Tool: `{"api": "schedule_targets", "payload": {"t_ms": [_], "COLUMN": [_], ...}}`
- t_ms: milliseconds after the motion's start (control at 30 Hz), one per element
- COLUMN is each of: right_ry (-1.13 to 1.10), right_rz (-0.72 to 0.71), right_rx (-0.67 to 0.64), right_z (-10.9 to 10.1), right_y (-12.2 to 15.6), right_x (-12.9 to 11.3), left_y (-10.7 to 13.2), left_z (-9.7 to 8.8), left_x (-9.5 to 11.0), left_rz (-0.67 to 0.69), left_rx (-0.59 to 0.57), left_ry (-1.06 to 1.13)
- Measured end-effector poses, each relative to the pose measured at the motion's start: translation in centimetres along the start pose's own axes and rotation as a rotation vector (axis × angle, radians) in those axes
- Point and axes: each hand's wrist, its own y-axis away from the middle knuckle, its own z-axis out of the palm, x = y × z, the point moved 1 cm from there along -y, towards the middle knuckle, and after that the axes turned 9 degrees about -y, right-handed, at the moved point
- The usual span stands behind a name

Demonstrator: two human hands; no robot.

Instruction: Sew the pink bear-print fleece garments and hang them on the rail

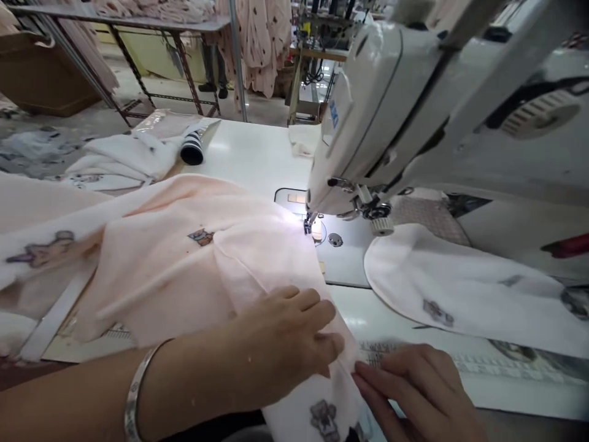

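A pale pink fleece fabric piece point(184, 245) with printed animal figures spreads over the sewing table, its edge reaching under the presser foot point(308, 223) of a white sewing machine point(359, 104). On the cloth in front of the needle lies my left hand point(285, 341), fingers curled and closed on the fabric; a silver bangle point(133, 393) circles that wrist. My right hand point(418, 393) pinches the fabric's right edge between thumb and fingertips, close to the left hand. Part of the cloth hangs down toward my lap, showing a grey bear print point(324, 420).
Right of the needle lies a white fabric piece point(414, 276) with a rounded end. A striped thread cone point(192, 148) and folded white cloth point(129, 156) sit at the back left. A ruler strip point(501, 368) runs along the front edge. Behind stands a metal-framed table point(138, 24).
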Motion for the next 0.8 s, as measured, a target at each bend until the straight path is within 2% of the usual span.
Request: {"api": "schedule_targets", "payload": {"t_ms": [333,467,533,600,700,800], "right_ry": [-0.097,-0.052,-0.039,-0.043,-0.024,0.011], "right_rz": [0.017,-0.075,-0.097,-0.112,-0.179,-0.249], "right_rx": [0.005,-0.112,-0.183,-0.219,-0.222,-0.202], "right_z": [-0.2,-0.4,-0.7,-1.0,-1.3,-1.1], "right_y": [-0.4,-0.9,-1.6,-2.2,-2.4,-1.6], "right_x": [-0.4,-0.3,-0.3,-0.4,-0.2,0.3], "left_y": [0.7,0.5,0.0,-0.4,-0.2,0.7], "left_z": [0.0,0.0,-0.1,-0.1,0.1,0.7], "left_x": [-0.3,-0.3,-0.5,-0.9,-1.6,-1.9], "left_rz": [0.064,0.079,0.007,-0.17,-0.431,-0.47], "left_rx": [-0.047,-0.053,-0.067,-0.049,0.041,0.053], "left_ry": [0.005,0.032,0.104,0.115,-0.066,-0.115]}}
